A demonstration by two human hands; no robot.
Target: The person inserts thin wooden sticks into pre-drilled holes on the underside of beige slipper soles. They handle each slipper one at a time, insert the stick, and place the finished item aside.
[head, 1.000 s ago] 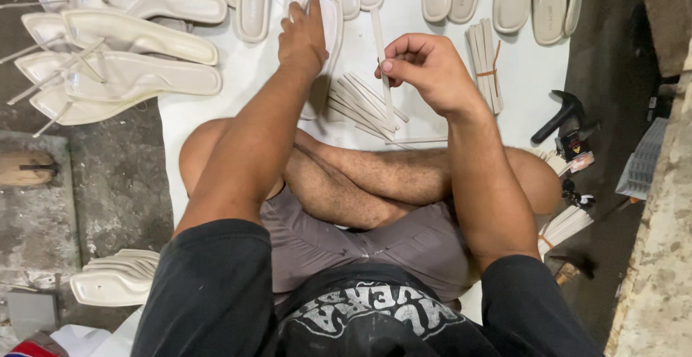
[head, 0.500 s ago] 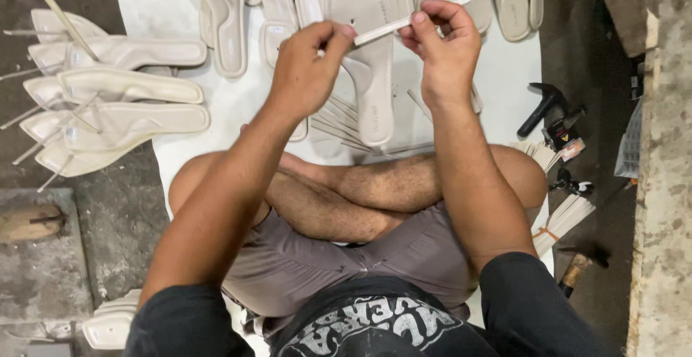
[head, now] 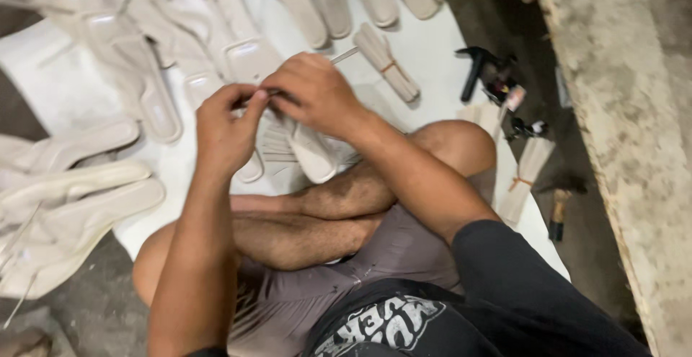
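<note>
Left hand (head: 227, 130), right hand (head: 313, 94) pinching thin strip (head: 344, 55), pale soles (head: 238, 47)

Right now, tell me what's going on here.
A person sits cross-legged on a white sheet and holds a thin pale strip with both hands, the left hand and right hand pinched close together. Pale shoe soles lie in rows ahead and to the left. A banded bundle of strips lies beyond the hands, and dark tools lie to the right.

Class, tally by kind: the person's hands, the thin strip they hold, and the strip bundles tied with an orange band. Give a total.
hands (left hand, right hand): 2
thin strip: 1
orange-banded bundles: 2
Total: 5
</note>
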